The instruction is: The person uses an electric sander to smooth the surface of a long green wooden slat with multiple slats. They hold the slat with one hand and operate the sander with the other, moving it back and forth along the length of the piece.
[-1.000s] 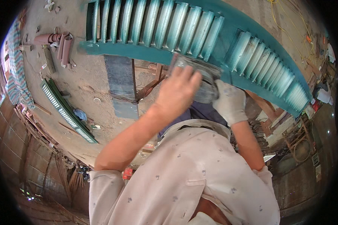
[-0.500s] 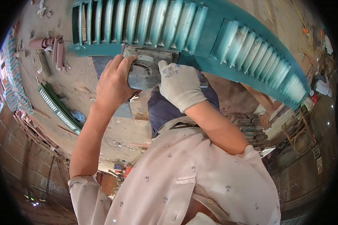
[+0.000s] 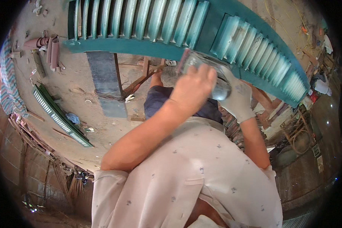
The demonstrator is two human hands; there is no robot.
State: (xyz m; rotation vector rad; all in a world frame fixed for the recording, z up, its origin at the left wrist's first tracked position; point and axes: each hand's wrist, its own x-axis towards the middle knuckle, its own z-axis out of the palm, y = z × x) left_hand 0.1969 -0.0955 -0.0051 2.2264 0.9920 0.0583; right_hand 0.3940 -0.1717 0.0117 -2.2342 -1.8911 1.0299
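A curved teal louvred shutter [image 3: 140, 45] with worn, whitish slats spans the top of the view. Both my hands are on a grey handheld sander [image 3: 221, 91] with a reddish strip along its left edge, held at the shutter's near rail. My bare left hand [image 3: 193, 86] is closed over the sander's left part, slightly smeared by motion. On its right side my right hand [image 3: 237, 97], in a pale glove, wraps round the body, its fingers partly hidden. Whether the sander's underside touches the rail is hidden.
A dark board [image 3: 104, 76] stands left of my legs, beside wooden supports [image 3: 142, 78]. Farther left on the dirt floor lie a green slatted shutter [image 3: 59, 116] and rolled reddish sheets [image 3: 53, 53]. Stacked wood pieces [image 3: 233, 127] are at my right.
The sander and both hands have moved right along the shutter's near rail, and the sander has turned. The dark board and wooden supports have come into clearer view.
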